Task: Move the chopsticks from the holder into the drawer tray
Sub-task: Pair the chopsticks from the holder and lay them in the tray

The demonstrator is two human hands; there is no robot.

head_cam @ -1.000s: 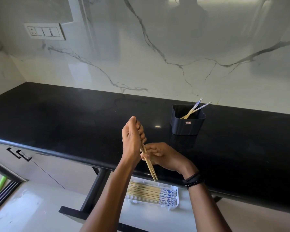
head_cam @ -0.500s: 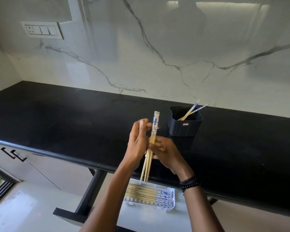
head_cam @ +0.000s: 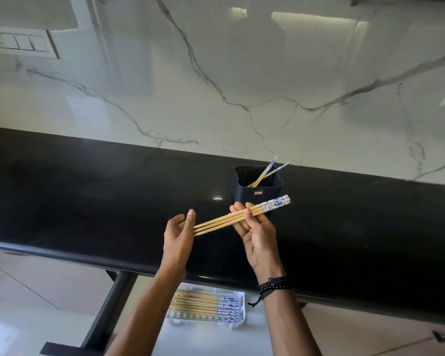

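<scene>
The right hand pinched a bundle of chopsticks held level above the black counter; the left hand, fingers loosely spread, cupped their plain tips. The dark holder kept two chopsticks — the white tray in the open drawer held several, under a marble wall.

Black countertop, marble backsplash, switch plate
</scene>
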